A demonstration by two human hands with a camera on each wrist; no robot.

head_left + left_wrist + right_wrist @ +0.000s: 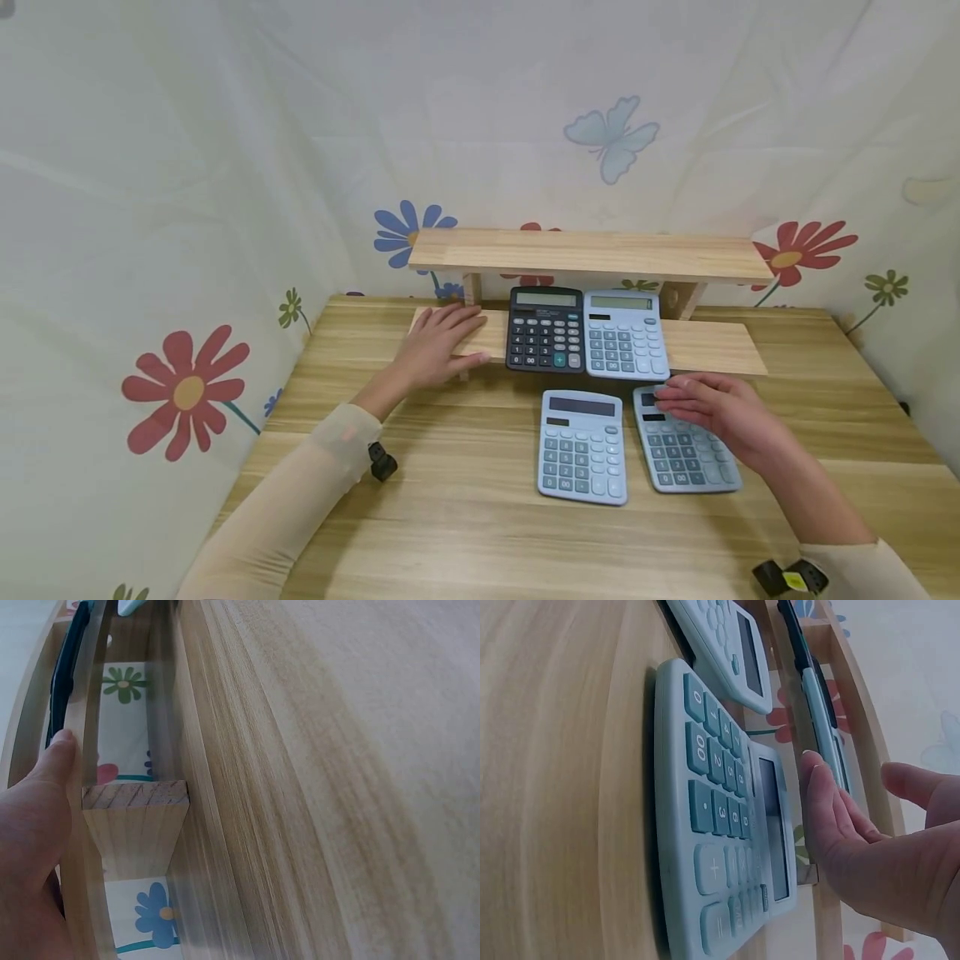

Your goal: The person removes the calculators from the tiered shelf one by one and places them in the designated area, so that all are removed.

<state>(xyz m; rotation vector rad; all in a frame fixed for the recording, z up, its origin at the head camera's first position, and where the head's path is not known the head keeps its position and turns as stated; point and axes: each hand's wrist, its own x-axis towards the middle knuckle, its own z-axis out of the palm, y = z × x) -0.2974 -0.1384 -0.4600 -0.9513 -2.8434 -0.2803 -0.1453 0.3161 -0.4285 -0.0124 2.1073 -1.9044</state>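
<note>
Looking at a wood-grain worktop point(465, 525) across the lower half of the head view. Behind, right of centre, a two-tier wooden shelf point(585, 254). Could rock or skid from a hard push on one end, with no fixing visible.

Right at that risky end, near the frame's middle: left hand point(438, 346), fingers loosely spread over the lower board, thumb along the front edge. Can't tell how hard it's pressing. Farther right, right hand point(723, 421), fingers close together and slightly bent, thumb apart, holding nothing. Can't tell about contact below.

Now the calculators. Just right of centre on the lower board, black desktop calculator point(545, 333) and light blue desktop calculator point(625, 335), side by side. Lower ends right at the front edge, so might slide off from one careless nudge by those right fingers.

Below on the worktop, left light blue calculator point(582, 450) and right light blue calculator point(690, 467). Latter sitting crooked, partly hidden under the right hand, so could get bumped by a low palm.
</note>
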